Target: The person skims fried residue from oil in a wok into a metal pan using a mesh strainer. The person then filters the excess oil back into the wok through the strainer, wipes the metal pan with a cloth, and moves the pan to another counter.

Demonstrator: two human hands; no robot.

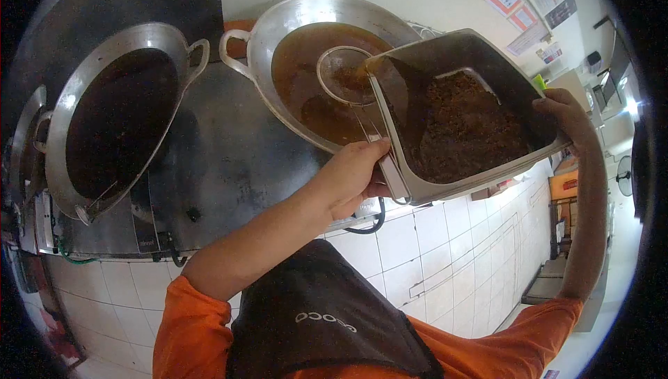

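Note:
My left hand (356,176) is closed round the flat metal handle of a round strainer (346,75), right beside the near edge of a tub. The strainer's mesh bowl lies over brown liquid (299,76) in a large two-handled wok (306,10). My right hand (565,113) grips the far-right rim of the deep rectangular tub (480,183), fingers partly hidden behind it. Tilted toward the wok, the tub has its left corner over the strainer, and brown liquid runs off that corner. Dark, crumbly sediment (470,122) covers the tub's bottom.
A second big wok (64,118) with very dark liquid stands on the left of the metal stove top (229,149). A thin metal tool (94,205) rests at its near rim. Black hose (372,222) hangs at the stove's front edge, above white floor tiles (445,254).

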